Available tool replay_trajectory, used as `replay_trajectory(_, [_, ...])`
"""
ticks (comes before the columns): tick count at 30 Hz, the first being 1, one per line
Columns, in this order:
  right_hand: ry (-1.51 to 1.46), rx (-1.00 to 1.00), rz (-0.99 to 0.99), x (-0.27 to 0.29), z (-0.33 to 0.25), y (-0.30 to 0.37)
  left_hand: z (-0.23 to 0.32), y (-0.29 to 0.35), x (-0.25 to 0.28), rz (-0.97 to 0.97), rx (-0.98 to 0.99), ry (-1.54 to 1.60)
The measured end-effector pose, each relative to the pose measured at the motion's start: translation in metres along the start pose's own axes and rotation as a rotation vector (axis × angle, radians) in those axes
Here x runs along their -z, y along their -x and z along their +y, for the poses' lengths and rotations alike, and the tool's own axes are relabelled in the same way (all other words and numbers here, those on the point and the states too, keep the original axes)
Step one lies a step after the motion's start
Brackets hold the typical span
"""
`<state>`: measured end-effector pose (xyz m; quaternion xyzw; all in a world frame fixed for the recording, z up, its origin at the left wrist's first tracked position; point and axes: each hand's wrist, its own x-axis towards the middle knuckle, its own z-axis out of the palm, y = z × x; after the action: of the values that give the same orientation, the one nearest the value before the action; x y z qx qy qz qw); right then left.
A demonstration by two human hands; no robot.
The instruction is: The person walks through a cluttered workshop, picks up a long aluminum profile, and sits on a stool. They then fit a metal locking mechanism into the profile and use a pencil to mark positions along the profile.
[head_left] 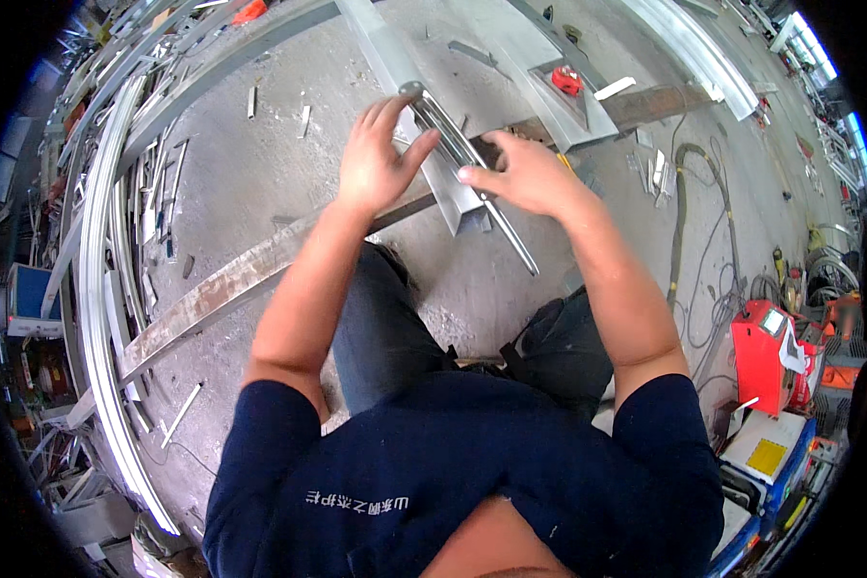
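- The left forearm (308,284), bare below a short navy sleeve (265,433), reaches forward and slants inward to the wrist.
- The left hand (378,164) shows its back, fingers together and pointing ahead, thumb (420,150) held out toward the right.
- The right forearm (621,279), also bare, angles forward and leftward.
- The right hand (535,178) points left, fingers slightly bent, thumb (482,179) stretched below them with a gap between.
- Both hands stand apart, ahead of the bent knees.

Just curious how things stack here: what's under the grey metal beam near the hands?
A rusty metal bar passes under the grey metal beam. The stretch at the crossing is covered, so I can't tell whether they touch.
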<state>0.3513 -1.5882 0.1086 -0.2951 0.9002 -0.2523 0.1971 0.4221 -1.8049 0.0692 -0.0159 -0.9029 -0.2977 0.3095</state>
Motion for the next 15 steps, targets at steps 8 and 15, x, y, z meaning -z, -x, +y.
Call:
replay_trajectory(8, [-0.302, -0.104, -0.221, -0.033, 0.059, 0.094, -0.013, -0.048, -0.019, -0.664, -0.440, -0.258])
replay_trajectory(15, [-0.366, -0.090, 0.205, -0.065, 0.057, 0.105, -0.014, -0.052, -0.012, -0.633, -0.595, -0.294])
